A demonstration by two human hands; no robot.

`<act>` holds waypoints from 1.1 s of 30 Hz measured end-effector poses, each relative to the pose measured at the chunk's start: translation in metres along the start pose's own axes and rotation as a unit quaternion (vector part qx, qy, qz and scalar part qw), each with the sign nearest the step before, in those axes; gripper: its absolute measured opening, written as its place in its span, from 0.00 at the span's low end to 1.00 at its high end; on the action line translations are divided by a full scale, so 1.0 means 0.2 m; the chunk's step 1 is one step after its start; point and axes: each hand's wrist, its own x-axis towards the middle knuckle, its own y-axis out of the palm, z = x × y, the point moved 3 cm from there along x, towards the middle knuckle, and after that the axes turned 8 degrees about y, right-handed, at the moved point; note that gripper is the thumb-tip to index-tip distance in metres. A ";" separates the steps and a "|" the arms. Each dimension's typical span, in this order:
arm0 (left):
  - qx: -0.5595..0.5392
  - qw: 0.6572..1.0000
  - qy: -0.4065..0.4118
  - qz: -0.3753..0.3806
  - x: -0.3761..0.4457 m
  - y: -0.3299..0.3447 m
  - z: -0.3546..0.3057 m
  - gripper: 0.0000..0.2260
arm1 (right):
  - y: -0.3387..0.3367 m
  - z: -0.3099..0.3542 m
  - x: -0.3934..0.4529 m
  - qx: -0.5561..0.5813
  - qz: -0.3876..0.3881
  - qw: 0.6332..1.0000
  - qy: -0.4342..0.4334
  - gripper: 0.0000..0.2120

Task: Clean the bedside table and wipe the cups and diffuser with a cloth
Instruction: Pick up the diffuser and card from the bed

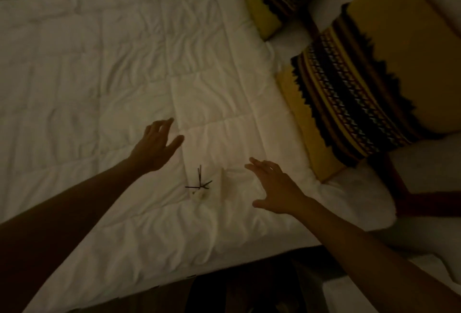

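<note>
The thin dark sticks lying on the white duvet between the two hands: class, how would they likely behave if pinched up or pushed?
The sticks look very thin, so probably light and easily snapped. They lie crossed and loose, so a push would likely scatter them. The soft, creased duvet may let them sink into folds, making pinching fiddly.

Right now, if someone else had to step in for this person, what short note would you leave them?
Left hand: open, holding nothing, above the white duvet.
Right hand: open, empty, fingers spread over the duvet.
Thin dark sticks, perhaps diffuser reeds, lie on the duvet between the hands.
Patterned yellow cushions sit at the head of the bed.
No bedside table, cups, diffuser bottle or cloth in view, so nothing wiped can be confirmed. Probably left: gather the sticks, then clean.
</note>
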 end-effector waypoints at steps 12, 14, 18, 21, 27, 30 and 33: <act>-0.101 0.976 0.035 0.192 -0.24 0.76 0.33 0.36 | 0.41 0.23 0.53 -0.066 0.071 0.994 -0.058 0.36; -0.144 0.969 0.059 0.194 -0.22 0.86 0.28 0.36 | 0.45 0.22 0.58 -0.050 0.062 0.995 -0.064 0.31; -0.204 0.960 0.107 0.160 -0.16 0.94 0.25 0.25 | 0.53 0.20 0.64 -0.053 0.048 0.995 -0.065 0.21; -0.181 0.955 0.120 0.203 -0.08 0.95 0.27 0.21 | 0.54 0.16 0.67 -0.006 0.050 0.997 -0.050 0.17; -0.151 0.950 0.147 0.232 0.00 0.82 0.16 0.24 | 0.48 0.11 0.57 0.051 -0.004 0.999 -0.011 0.14; -0.132 0.946 0.186 0.232 0.06 0.75 -0.02 0.26 | 0.41 0.01 0.40 0.082 -0.077 0.992 0.052 0.16; -0.116 0.935 0.230 0.244 0.09 0.73 -0.25 0.27 | 0.34 -0.14 0.16 0.099 -0.141 0.978 0.115 0.15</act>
